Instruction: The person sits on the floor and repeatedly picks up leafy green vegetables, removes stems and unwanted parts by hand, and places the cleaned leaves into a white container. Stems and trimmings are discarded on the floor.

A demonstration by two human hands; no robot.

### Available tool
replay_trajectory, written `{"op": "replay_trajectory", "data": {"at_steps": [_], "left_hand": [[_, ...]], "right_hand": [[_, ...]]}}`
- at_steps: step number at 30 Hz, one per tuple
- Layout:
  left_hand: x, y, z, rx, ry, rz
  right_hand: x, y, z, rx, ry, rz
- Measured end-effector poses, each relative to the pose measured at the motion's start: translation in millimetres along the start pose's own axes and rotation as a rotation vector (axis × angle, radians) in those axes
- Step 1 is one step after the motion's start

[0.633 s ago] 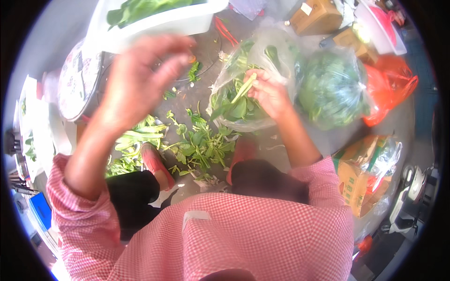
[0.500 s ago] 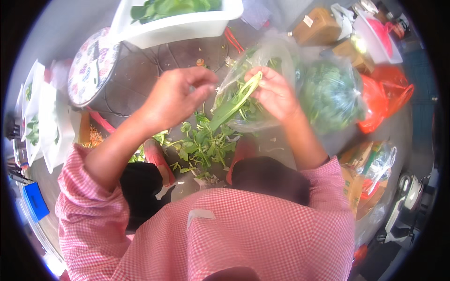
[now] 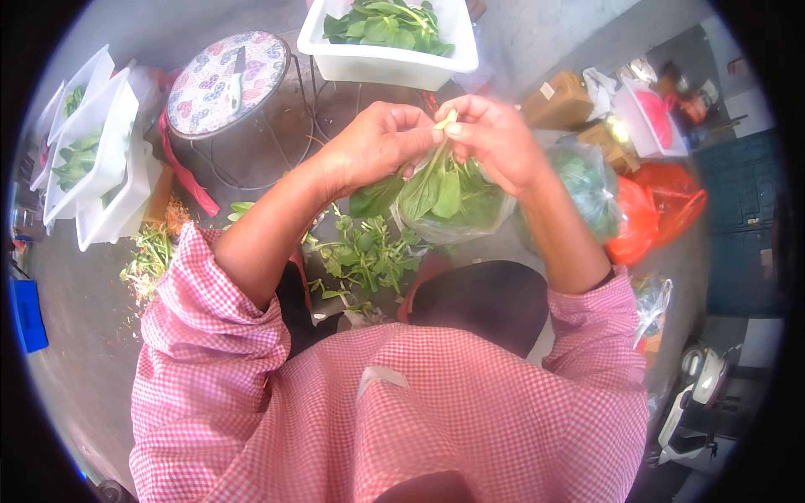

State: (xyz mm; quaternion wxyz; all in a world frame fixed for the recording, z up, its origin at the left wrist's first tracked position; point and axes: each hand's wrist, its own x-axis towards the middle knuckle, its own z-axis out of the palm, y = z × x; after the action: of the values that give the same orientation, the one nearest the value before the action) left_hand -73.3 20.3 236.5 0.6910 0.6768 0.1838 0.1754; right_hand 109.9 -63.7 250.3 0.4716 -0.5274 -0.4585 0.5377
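Note:
A leafy green vegetable (image 3: pixel 430 191) hangs with its leaves down from between my hands, its pale root end uppermost. My left hand (image 3: pixel 377 144) is closed in a pinch beside that end, thumb and fingertips against it. From the other side my right hand (image 3: pixel 498 144) grips the same end between thumb and fingers. Behind the leaves sits a clear plastic bag (image 3: pixel 480 220) with greens in it. Scattered leaf trimmings (image 3: pixel 369 256) lie on the floor below, between my feet.
Ahead stands a white tub (image 3: pixel 390 67) of green leaves. A knife (image 3: pixel 237 80) rests on a round patterned stool (image 3: pixel 201 109) at far left, near stacked white bins (image 3: pixel 105 168). To the right are a bag of greens (image 3: pixel 587 189), red plastic bags (image 3: pixel 654 210) and a cardboard box (image 3: pixel 558 101).
My left hand has moved to the right and closed on the root end beside my right hand. The vegetable now hangs downward rather than slanting left. The whole view has shifted.

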Motion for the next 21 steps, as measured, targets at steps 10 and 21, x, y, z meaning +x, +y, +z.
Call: {"op": "replay_trajectory", "data": {"at_steps": [10,21], "left_hand": [[-13.3,-8.3,-28.5,0.656,-0.116,0.116],[-12.6,-10.4,-20.0,0.249,0.02,-0.032]], "right_hand": [[2.4,17.9,29.5,-0.487,0.117,-0.048],[5.5,14.5,36.7,-0.207,0.251,-0.007]]}}
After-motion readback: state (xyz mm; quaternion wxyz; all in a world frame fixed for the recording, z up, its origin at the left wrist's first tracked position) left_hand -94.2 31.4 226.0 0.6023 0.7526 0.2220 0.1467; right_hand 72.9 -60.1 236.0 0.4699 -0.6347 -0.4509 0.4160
